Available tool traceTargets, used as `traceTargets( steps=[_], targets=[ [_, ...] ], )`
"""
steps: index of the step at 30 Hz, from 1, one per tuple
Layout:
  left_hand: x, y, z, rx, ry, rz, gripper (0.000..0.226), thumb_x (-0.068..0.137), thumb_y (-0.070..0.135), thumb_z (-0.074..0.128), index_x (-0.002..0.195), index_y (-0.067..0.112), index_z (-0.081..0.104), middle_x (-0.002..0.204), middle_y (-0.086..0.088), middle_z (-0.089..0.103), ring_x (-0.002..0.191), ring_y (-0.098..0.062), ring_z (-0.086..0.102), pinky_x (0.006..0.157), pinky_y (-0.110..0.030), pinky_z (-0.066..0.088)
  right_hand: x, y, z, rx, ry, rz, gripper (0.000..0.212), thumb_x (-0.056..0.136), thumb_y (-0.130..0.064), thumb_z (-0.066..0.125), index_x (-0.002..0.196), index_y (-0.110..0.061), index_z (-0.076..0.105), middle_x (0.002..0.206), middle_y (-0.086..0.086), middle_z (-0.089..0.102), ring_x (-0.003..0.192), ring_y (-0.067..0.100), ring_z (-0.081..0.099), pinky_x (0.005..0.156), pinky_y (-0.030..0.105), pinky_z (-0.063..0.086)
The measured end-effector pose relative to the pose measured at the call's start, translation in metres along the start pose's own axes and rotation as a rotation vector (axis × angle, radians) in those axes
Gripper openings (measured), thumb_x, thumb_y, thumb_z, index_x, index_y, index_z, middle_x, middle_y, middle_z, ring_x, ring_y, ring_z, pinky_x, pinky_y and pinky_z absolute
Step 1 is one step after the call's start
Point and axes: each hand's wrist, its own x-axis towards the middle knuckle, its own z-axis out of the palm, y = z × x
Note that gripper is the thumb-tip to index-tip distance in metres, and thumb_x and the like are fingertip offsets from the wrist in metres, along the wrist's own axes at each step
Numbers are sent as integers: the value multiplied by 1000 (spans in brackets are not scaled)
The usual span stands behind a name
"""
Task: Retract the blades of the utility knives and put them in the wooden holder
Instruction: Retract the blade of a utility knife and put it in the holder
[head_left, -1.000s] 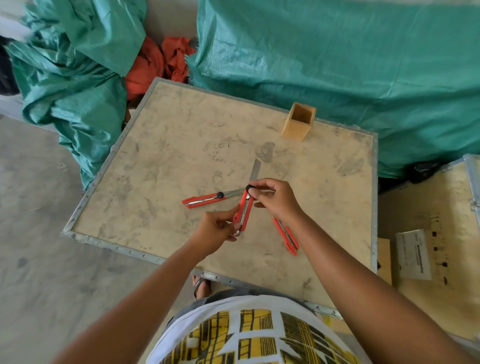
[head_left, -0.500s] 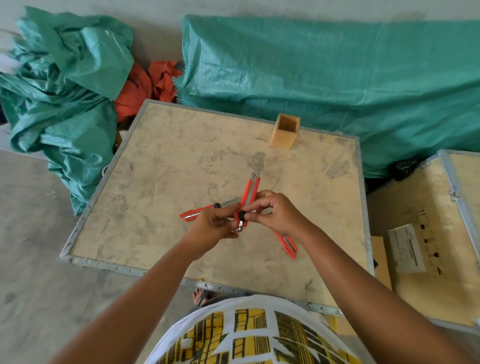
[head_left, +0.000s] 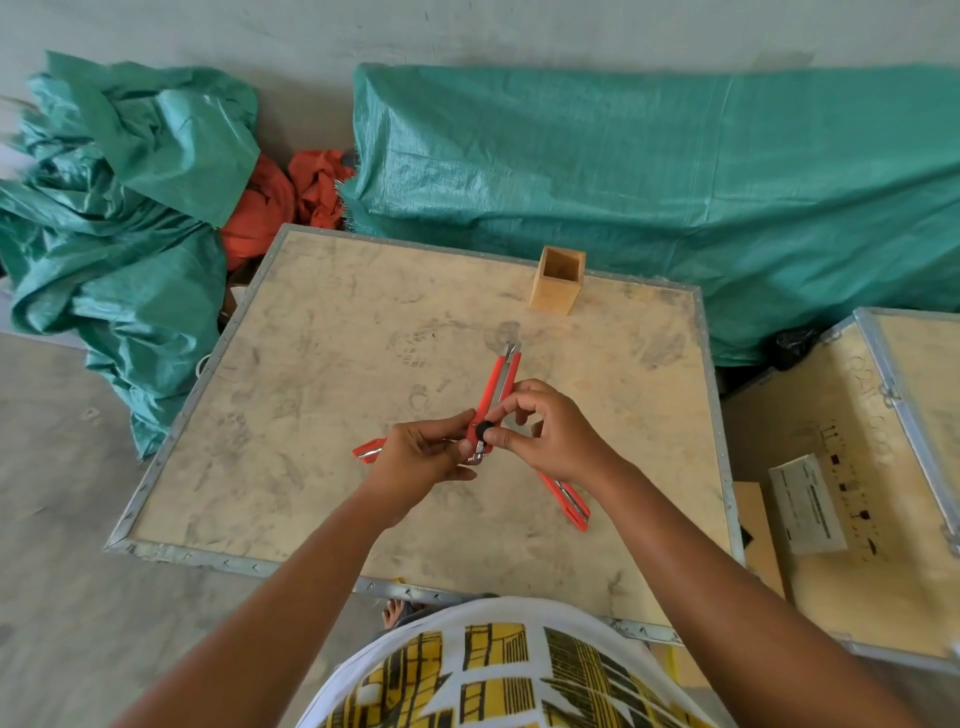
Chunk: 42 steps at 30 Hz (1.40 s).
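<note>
Both hands hold one red utility knife (head_left: 497, 383) above the wooden crate top (head_left: 322, 374), its tip pointing away from me with almost no blade showing. My left hand (head_left: 423, 454) grips its rear end. My right hand (head_left: 540, 434) pinches the black slider knob at the rear of the handle. A second red knife (head_left: 368, 449) lies on the crate, mostly hidden behind my left hand. A third red knife (head_left: 567, 499) lies partly under my right wrist. The square wooden holder (head_left: 556, 280) stands upright and empty at the crate's far edge.
Green tarpaulins (head_left: 649, 182) cover bulky items behind the crate and lie heaped at the left (head_left: 114, 208), with orange cloth (head_left: 280, 200) between them. A second metal-edged crate (head_left: 883, 467) with a white label stands at the right. Concrete floor lies to the left.
The long blade that stuck out of the held knife has slid back into the handle. The slider knob has travelled from the front to the rear end, with my right fingers on it.
</note>
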Motion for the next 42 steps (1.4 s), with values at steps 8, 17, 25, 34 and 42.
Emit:
traceTargets(
  steps=[8, 17, 25, 34, 42],
  targets=[
    [2, 3, 6, -44, -13, 10, 38, 88, 0, 65, 125, 8, 66, 108, -17, 74, 92, -24, 73, 76, -36, 62, 2, -2, -4, 4, 8, -16, 20, 81, -30, 84, 99, -28, 77, 109, -5, 61, 91, 14, 57, 72, 15, 43],
    [8, 6, 12, -21, -27, 31, 40, 88, 0, 66, 127, 6, 64, 109, -19, 74, 93, -24, 73, 77, -36, 61, 0, 0, -10, -2, 51, -29, 21, 80, -33, 84, 100, -29, 77, 109, -10, 61, 91, 10, 58, 69, 11, 43],
    [28, 16, 21, 58, -44, 44, 42, 88, -2, 65, 129, 6, 63, 109, -19, 74, 94, -27, 73, 78, -39, 62, 8, 8, -21, 146, 172, -16, 16, 85, -30, 79, 101, -28, 76, 106, -12, 67, 91, 5, 67, 77, 20, 56],
    [103, 55, 52, 206, -62, 84, 38, 88, 2, 68, 118, 24, 70, 105, -6, 77, 91, -27, 74, 78, -39, 62, 65, 24, -74, 256, 305, 49, 29, 93, -8, 70, 119, -20, 74, 119, 3, 74, 97, 18, 74, 76, 37, 66],
    [238, 94, 79, 551, -7, 177, 38, 88, 11, 69, 124, 24, 67, 118, 5, 71, 96, -10, 69, 86, -33, 58, 159, 64, -143, 279, 487, 122, 27, 91, -4, 71, 115, -16, 77, 110, 6, 77, 91, 23, 76, 74, 41, 66]
  ],
)
